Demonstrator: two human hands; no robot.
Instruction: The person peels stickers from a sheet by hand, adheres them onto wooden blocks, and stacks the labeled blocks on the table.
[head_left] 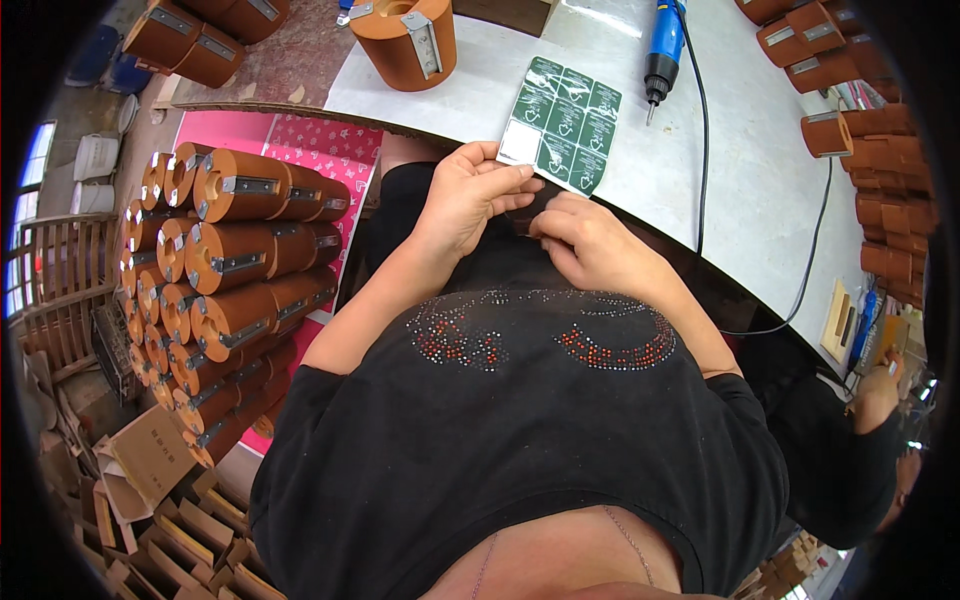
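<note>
white print covers the green labels on the sticker sheet (570, 125); its near-left spot shows bare white backing. the sheet lies at the counter's (650, 180) near edge, long axis running near to far, far end leaning right. the left hand (470, 195) pinches its near-left corner; the right hand (590, 240) curls just beside, its grip unclear. an open carton (150, 455) stands near left, contents unclear.
</note>
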